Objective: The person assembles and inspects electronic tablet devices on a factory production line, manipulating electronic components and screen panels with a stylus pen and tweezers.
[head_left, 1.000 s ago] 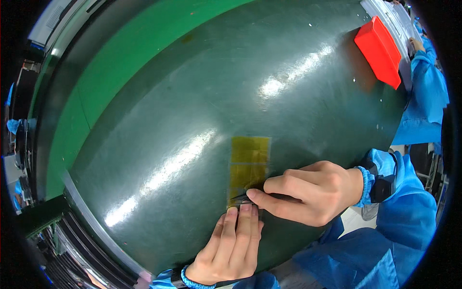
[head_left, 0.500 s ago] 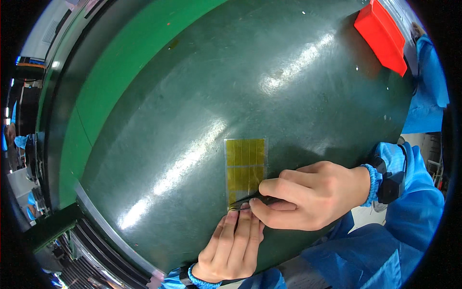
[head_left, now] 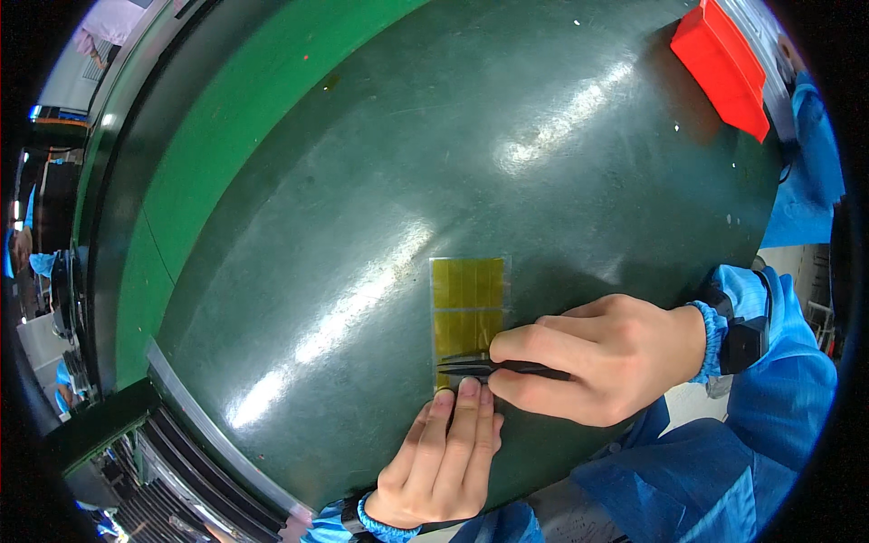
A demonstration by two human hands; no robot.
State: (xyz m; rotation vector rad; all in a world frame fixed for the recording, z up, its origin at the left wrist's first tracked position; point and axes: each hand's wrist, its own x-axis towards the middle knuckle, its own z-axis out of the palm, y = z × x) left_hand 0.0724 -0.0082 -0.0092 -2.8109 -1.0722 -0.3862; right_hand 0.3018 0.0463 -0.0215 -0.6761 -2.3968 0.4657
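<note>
Two hands are working at the near edge of the dark green counter (head_left: 380, 163), and both are yours. Your right hand (head_left: 597, 357) is closing around a pair of black tweezers (head_left: 493, 367), pinching them between thumb and forefinger. The tweezers are lying almost level across the view, their long axis running side to side, with the tips pointing toward your left and resting on the lower part of a yellow sheet (head_left: 467, 312). That sheet is a rectangle divided into small panels; its long axis is running away from you, from just in front of your fingers up toward the middle of the counter, and it is lying flat. Your left hand (head_left: 444, 457) is lying flat and open, gripping nothing, its fingertips (head_left: 468, 389) pressing at the sheet's near end, just under the tweezer tips.

Compared with half a second ago, the hands, tweezers and sheet are keeping nearly the same arrangement; the sheet is staying under your fingertips, and the whole scene is sitting slightly differently in the view.

Far off at the upper right, a red box (head_left: 720, 63) is sitting on the counter, well apart from your hands.
</note>
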